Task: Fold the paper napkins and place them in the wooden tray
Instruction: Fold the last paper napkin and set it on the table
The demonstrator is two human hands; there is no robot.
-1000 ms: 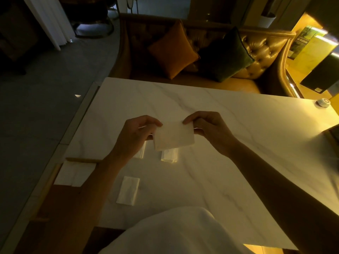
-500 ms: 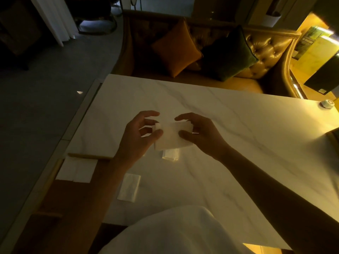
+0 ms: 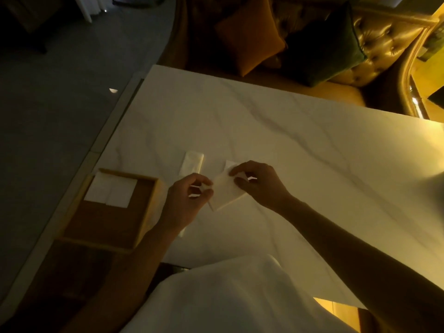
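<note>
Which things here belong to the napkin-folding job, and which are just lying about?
Job: held napkin, left hand, right hand, folded napkin on table, wooden tray, napkins inside it.
Lying about: orange cushion, green cushion, sofa.

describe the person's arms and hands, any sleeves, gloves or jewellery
Both hands are bare: the left hand and the right hand wear no gloves. The left forearm and the right forearm show no sleeves as far as the frame edge. No watch, ring or bracelet shows, though the light is dim. A white garment covers the body below.
</note>
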